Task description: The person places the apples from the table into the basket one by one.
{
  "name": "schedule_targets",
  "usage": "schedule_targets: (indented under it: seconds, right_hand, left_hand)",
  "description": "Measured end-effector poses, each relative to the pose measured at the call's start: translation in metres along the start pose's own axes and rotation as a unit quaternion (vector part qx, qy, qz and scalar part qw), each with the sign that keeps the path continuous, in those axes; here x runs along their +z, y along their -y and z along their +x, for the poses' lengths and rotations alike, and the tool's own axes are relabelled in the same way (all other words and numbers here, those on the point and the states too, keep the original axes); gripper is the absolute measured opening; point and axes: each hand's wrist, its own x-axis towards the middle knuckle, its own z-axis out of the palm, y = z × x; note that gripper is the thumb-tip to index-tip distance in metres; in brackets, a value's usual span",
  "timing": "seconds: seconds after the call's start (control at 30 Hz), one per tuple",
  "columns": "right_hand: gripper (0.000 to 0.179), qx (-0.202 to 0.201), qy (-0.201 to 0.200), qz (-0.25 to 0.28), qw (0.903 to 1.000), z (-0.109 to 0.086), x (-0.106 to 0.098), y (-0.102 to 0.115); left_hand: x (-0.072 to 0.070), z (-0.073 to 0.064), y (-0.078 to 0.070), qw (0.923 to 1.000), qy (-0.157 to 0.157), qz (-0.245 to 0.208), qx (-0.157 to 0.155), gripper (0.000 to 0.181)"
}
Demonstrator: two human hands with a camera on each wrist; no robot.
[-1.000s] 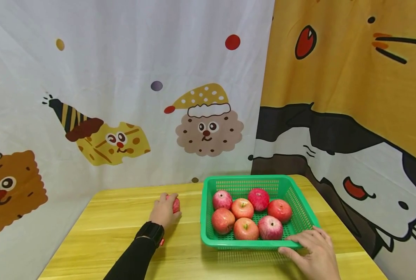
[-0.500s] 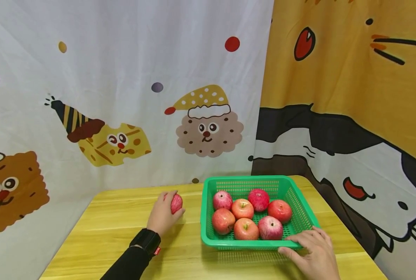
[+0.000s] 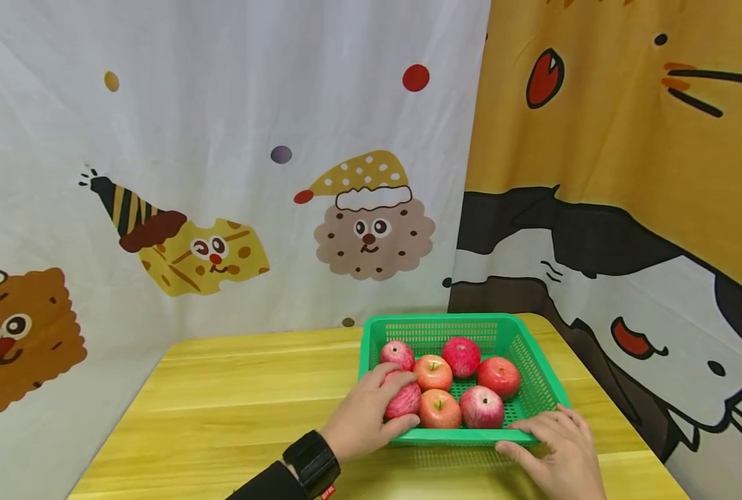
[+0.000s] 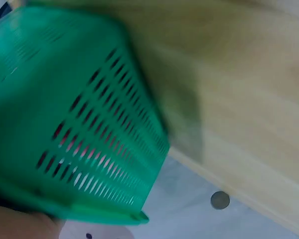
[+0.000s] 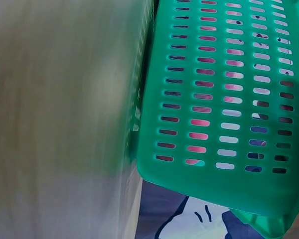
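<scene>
My left hand [image 3: 363, 417] holds a red streaked apple [image 3: 406, 401] at the front left corner of the green plastic basket [image 3: 445, 437]. Thumb and fingers curve round the fruit, which covers the apple behind it. Several red and pink apples lie in the basket, among them a paler one [image 3: 440, 410] right beside the held apple. At the front right corner my right hand [image 3: 558, 444] grips the rim, fingers over it and thumb outside. The left wrist view shows the slotted basket wall [image 4: 104, 124] and part of the hand [image 4: 20, 224]; the held apple is hidden there.
The basket stands on a yellow wood-grain table [image 3: 233, 389], towards its right side. Behind the table hangs a white curtain [image 3: 221, 104] with cartoon prints. A yellow, black and white printed curtain [image 3: 595, 153] borders the right side.
My left hand has carried the apple from the table left of the basket, rightward to the basket's front left corner. The right hand stays on the rim, and the basket has not moved.
</scene>
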Motion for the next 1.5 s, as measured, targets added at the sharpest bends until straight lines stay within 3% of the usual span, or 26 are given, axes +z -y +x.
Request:
schedule_targets:
  seconds: [0.1, 0.23, 1.03, 1.3, 1.5]
  right_hand:
    - [0.038, -0.004, -0.004, 0.001, 1.0000, -0.0002, 0.0005, 0.0000]
    - [0.040, -0.012, -0.010, 0.001, 0.9999, 0.0008, -0.0003, -0.0012]
    - [0.039, -0.003, -0.012, 0.005, 0.9999, 0.0009, 0.0014, 0.0009]
    - [0.039, -0.002, -0.013, 0.007, 0.9999, 0.0006, 0.0017, 0.0007]
    - [0.039, -0.001, -0.012, 0.003, 0.9999, -0.0001, 0.0018, 0.0006]
  left_hand:
    - [0.0086, -0.0012, 0.0021, 0.9997, 0.016, 0.018, -0.001, 0.057]
    - [0.0119, -0.0004, 0.0028, 0.9994, 0.016, 0.027, 0.013, 0.055]
    - [0.0089, -0.0045, -0.0019, 0.9972, 0.060, 0.043, -0.006, 0.068]
    - [0.0075, -0.0043, -0.0005, 0.9968, 0.064, 0.048, 0.001, 0.071]
    - [0.0051, -0.0053, -0.0009, 0.9952, 0.090, 0.037, -0.014, 0.072]
